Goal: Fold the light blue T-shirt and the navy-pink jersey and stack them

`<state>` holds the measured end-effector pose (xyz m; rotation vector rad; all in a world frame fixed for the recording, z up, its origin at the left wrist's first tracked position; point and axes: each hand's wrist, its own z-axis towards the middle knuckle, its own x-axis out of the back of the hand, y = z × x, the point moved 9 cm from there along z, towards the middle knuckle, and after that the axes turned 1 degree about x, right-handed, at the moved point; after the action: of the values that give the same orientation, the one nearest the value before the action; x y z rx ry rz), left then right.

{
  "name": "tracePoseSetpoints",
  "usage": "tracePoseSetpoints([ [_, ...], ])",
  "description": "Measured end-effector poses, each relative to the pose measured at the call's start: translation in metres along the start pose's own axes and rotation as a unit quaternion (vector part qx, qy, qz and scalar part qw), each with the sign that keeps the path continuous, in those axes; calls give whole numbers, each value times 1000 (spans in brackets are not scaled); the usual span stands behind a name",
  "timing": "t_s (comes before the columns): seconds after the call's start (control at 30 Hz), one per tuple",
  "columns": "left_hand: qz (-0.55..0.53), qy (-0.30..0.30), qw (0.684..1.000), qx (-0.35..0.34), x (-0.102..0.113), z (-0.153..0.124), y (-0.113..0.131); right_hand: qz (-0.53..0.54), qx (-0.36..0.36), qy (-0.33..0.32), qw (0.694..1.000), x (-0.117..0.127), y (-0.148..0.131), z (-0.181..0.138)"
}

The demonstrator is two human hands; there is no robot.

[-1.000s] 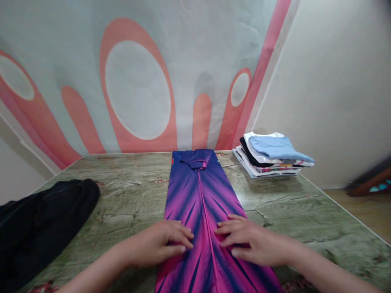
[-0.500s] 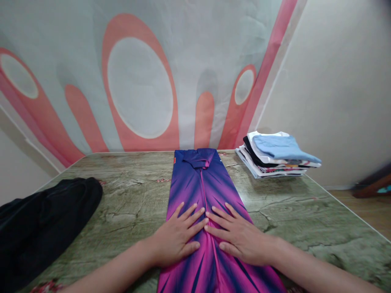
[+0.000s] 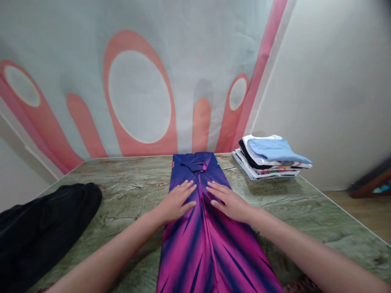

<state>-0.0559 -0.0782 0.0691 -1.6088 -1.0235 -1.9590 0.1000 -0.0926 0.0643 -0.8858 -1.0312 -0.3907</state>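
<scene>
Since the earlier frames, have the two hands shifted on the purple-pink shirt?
Yes. The left hand and right hand both slid up the shirt toward its collar, away from the person.

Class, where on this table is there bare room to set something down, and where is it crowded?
Bare green marbled table lies between the crumpled black garment and the long purple-pink jersey, and right of the jersey, nearer than the stack of folded clothes. Crowded: mid-jersey, under the left hand and right hand.

A purple-and-pink jersey lies flat, folded into a long narrow strip (collar at the far end).
</scene>
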Motion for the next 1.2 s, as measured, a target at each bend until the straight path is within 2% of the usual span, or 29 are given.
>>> tracePoseSetpoints([
  [0.07, 44, 16, 996, 82, -17, 28, -37, -51, -52, 34, 997, -9, 34, 25],
  [0.13, 89, 35, 988, 125, -30, 45, -63, -93, -84, 36, 991, -20, 61, 42],
  [0.23, 133, 69, 980, 134, -36, 58, -84, -138, -113, 27, 984, -26, 90, 57],
  [0.3, 143, 71, 976, 151, -36, 65, -96, -156, -147, 29, 976, -23, 106, 64],
  [0.43, 147, 79, 956, 240, -32, 82, -119, -172, -206, 47, 962, -17, 122, 84],
  [0.53, 147, 105, 955, 236, -29, 92, -118, -173, -194, 49, 965, -22, 121, 97],
  [0.67, 135, 97, 966, 196, -30, 87, -113, -170, -190, 23, 967, -28, 125, 95],
  [0.83, 140, 87, 971, 175, -29, 55, -101, -181, -199, 19, 963, -24, 125, 75],
  [1.0, 148, 66, 978, 135, -29, 15, -71, -184, -145, 21, 972, -26, 90, 39],
  [1.07, 148, 58, 979, 127, -20, 5, -65, -173, -107, 21, 979, -21, 73, 26],
  [1.13, 145, 78, 976, 146, 0, 2, -69, -155, -90, 30, 983, -9, 65, 18],
  [1.2, 139, 114, 961, 209, 24, 2, -89, -141, -143, 57, 978, 13, 76, 16],
])
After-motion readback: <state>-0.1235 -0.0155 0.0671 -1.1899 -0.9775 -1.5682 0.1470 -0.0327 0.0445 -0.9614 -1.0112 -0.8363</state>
